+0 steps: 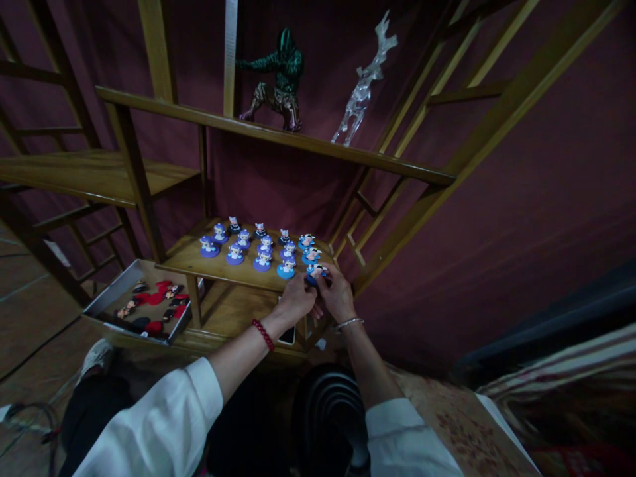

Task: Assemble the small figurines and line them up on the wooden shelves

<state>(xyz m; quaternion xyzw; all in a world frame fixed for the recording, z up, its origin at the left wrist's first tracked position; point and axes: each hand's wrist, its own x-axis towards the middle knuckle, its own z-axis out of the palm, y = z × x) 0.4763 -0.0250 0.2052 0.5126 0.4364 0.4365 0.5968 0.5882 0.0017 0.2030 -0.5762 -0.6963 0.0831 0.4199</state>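
Rows of small figurines on round bases stand on a wooden shelf [223, 268]. My right hand [338, 295] pinches a figurine with a blue base [317, 270] at the shelf's front right corner. My left hand [298, 299] is closed at the same base from the left; its fingertips are partly hidden. Just left of my hands stands a pale figurine on a light blue base [287, 267]. Behind the held one are two similar figurines, the nearer being a blue-based figurine [311, 255]. Several purple-based figurines [235, 254] fill the left and middle, with dark-based figurines [260, 230] at the back.
A cardboard box [106, 301] with several red and black figurines sits low at the left. Above, an upper shelf [298, 138] bears a dark green crouching statue [285, 79] and a clear deer figure [360, 96]. A phone-like object [287, 334] lies below my left hand.
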